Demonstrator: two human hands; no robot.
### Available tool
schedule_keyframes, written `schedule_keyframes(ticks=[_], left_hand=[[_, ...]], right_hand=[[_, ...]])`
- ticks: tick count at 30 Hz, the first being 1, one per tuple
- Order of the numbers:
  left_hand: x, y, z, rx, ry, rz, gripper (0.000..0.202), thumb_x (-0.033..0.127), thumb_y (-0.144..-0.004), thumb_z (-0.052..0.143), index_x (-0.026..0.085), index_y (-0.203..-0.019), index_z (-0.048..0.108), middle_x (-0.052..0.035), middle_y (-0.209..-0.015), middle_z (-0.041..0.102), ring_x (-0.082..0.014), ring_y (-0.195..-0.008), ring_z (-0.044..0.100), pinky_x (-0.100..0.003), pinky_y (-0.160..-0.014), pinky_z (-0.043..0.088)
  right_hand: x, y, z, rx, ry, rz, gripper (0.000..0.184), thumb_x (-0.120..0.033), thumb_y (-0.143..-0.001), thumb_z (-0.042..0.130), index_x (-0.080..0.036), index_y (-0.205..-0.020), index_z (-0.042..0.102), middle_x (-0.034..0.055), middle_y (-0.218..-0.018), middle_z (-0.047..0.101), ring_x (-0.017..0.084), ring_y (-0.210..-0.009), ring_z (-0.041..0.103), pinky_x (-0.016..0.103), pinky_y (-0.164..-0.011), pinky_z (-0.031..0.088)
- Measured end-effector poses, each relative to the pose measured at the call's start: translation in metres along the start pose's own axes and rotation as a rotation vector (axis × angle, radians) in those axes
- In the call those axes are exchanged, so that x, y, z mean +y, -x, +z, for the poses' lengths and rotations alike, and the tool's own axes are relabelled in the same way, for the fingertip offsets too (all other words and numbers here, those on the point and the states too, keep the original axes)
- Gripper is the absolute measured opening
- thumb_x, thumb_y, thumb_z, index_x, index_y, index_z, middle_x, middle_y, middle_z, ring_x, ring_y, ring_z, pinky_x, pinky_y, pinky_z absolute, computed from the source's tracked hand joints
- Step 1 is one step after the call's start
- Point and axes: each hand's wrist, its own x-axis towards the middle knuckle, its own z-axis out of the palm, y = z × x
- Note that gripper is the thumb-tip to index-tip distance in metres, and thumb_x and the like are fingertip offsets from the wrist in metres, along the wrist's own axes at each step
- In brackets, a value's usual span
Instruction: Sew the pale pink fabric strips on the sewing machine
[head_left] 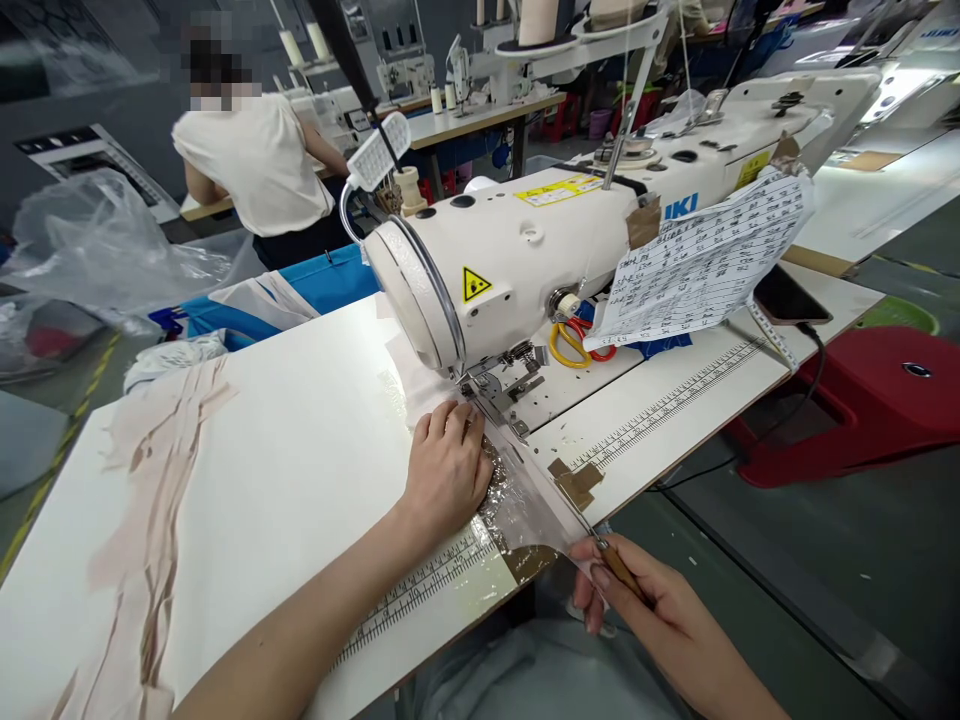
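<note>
Right hand (664, 592) grips a wooden-handled awl (616, 566) at the near edge of the surface (300, 450); palm-down left hand (448, 465) presses sheer fabric (529, 500) by the sewing machine (540, 240), scissors (556, 350) beyond.

Sewing machine (540, 250) brand: blue lettering ending in "KI" is printed on side, start partly covered.
Far-right machine (922, 70): "JUKI" is marked in blue.
Warning triangle (475, 285): black on yellow, stuck on machine head.
Yellow label (561, 190): stuck on top, fine print not resolved.
Paper sheet (697, 262): covered in rows of writing, can't be read.
Ruler scales (667, 405): graduated, numerals too small to be read reliably.
</note>
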Motion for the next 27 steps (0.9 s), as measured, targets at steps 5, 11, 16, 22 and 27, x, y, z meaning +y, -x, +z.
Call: schedule_keyframes(ticks=[5,11,16,22,27], left_hand=[[0.003,0.003,-0.001,0.017,0.016,0.025,0.042,0.026,-0.093,0.04,0.008,-0.128,0.057,-0.0156,-0.129,0.057,-0.0327,-0.127,0.044,-0.048,-0.104,0.04],[0.004,0.003,-0.002,0.034,0.045,0.035,0.039,0.024,-0.091,0.044,0.01,-0.125,0.059,-0.0167,-0.128,0.057,-0.0327,-0.126,0.044,-0.05,-0.104,0.041],[0.004,0.003,-0.001,0.014,0.065,0.021,0.041,0.024,-0.091,0.044,0.009,-0.127,0.058,-0.0173,-0.13,0.056,-0.0329,-0.128,0.043,-0.05,-0.105,0.042],[0.0,0.0,-0.001,0.025,0.058,-0.005,0.04,0.022,-0.09,0.044,0.01,-0.126,0.059,-0.0164,-0.127,0.056,-0.0334,-0.126,0.044,-0.051,-0.102,0.044],[-0.006,-0.005,0.006,0.059,0.077,-0.005,0.036,0.018,-0.092,0.043,0.011,-0.123,0.059,-0.0158,-0.12,0.057,-0.0293,-0.112,0.052,-0.047,-0.092,0.051]], right_hand=[[-0.005,-0.002,0.001,0.014,0.057,-0.015,0.039,-0.055,-0.095,0.049,-0.02,-0.106,0.063,0.0021,-0.075,0.063,0.018,-0.061,0.062,0.031,-0.06,0.051],[-0.009,0.002,0.002,0.07,0.044,0.025,0.041,-0.058,-0.092,0.053,-0.02,-0.105,0.064,0.0025,-0.075,0.064,0.018,-0.062,0.062,0.031,-0.062,0.051],[-0.013,0.006,-0.003,0.034,0.088,0.025,0.042,-0.057,-0.094,0.049,-0.02,-0.111,0.063,0.0034,-0.076,0.064,0.02,-0.065,0.063,0.031,-0.063,0.052],[-0.015,0.012,-0.011,0.149,0.386,-0.069,0.04,-0.053,-0.094,0.05,-0.021,-0.11,0.068,0.0067,-0.086,0.07,0.022,-0.077,0.064,0.028,-0.062,0.051],[-0.031,0.021,-0.008,0.202,0.424,-0.149,0.034,-0.053,-0.091,0.056,-0.026,-0.102,0.074,0.0075,-0.092,0.073,0.023,-0.077,0.065,0.03,-0.073,0.054]])
